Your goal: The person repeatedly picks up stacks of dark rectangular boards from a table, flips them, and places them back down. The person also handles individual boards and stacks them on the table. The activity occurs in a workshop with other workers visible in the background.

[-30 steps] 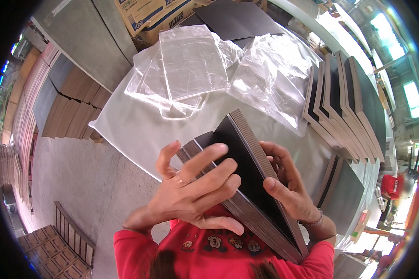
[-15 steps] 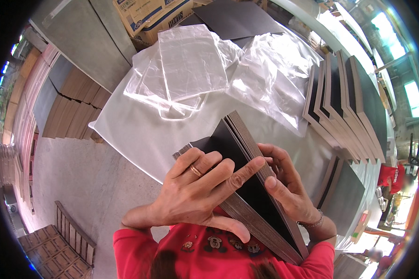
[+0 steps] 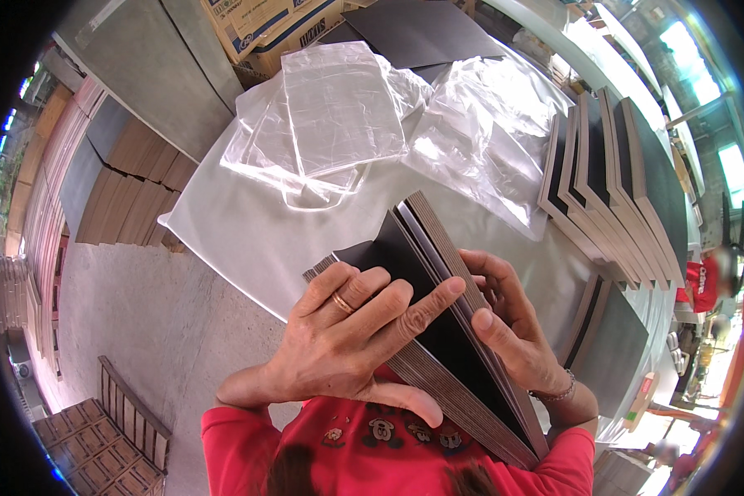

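Held against my red shirt is a stack of thin dark sheets [image 3: 455, 413] with brownish layered edges, spread into a V at its far end. My left hand [image 3: 347, 326], a ring on one finger, grips the left part, with several fingers bent over it and the thumb on the near side. Its index finger stretches across to the edges of the right part. My right hand [image 3: 511, 331] is closed around the outer side of that right part, thumb on its edges. The right fingertips are partly hidden behind the sheets.
Clear plastic bags [image 3: 343, 116] lie on the white-covered table [image 3: 240, 231]. Several dark-faced board stacks [image 3: 612, 182] stand at the right, beside another stack [image 3: 616, 339]. Cardboard boxes [image 3: 277, 33] and a flat dark sheet [image 3: 422, 33] are at the back. Bundled boards [image 3: 128, 198] stand left; a wooden pallet [image 3: 99, 446] lies lower left.
At the far end, dark sheets have parted slightly from the right part of the stack, and that part leans a little further right. Both hands keep nearly the same place.
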The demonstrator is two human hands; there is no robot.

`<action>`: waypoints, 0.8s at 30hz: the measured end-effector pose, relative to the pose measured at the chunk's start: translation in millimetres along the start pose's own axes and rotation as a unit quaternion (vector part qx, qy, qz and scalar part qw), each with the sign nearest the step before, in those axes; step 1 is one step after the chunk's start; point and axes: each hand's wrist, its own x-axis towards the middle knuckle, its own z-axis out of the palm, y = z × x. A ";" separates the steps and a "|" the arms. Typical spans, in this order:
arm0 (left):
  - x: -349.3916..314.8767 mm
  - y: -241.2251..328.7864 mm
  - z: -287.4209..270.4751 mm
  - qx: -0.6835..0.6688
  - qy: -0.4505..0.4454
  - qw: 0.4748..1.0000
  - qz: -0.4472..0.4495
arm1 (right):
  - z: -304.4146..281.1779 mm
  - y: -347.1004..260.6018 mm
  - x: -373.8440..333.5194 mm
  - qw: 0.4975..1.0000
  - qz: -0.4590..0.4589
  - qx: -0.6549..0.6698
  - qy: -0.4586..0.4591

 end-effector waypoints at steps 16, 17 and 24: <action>-1.0 -3.3 -0.3 0.011 0.047 0.999 0.025 | 4.6 2.2 -0.6 1.000 -0.006 -0.002 -0.014; 1.8 -4.4 -1.0 -0.010 0.029 0.999 0.028 | 4.8 1.9 -1.0 1.000 -0.003 0.000 -0.015; 6.3 -4.0 -3.2 -0.004 -0.025 0.999 0.026 | 4.4 -0.1 -0.8 0.999 -0.018 -0.029 -0.015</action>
